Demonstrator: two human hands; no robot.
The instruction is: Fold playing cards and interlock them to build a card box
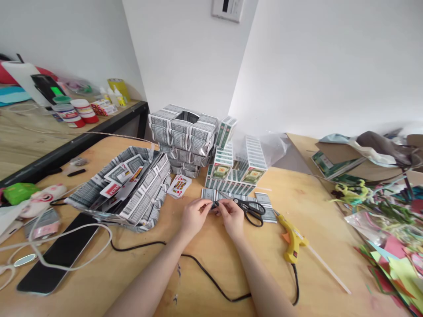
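My left hand [195,216] and my right hand [232,215] meet over the middle of the table, fingertips pinched together. Between them is a small dark piece [215,205], too small and covered to name. Just right of my right hand lie black-handled scissors [254,212], their blades pointing away to the left. Under and behind them are patterned playing cards [266,203] laid face down. Beyond my hands stand stacked green-and-white card boxes [231,185]. A yellow glue gun [292,240] with a white glue stick in its back rests to the right.
At left is an open basket made of cards [145,198], with loose cards inside. A folded-card box [185,132] stands behind. A phone [57,259], white cable [74,268] and black cord [211,273] lie nearer. Coloured paper [396,264] and a cardboard box [343,154] are right.
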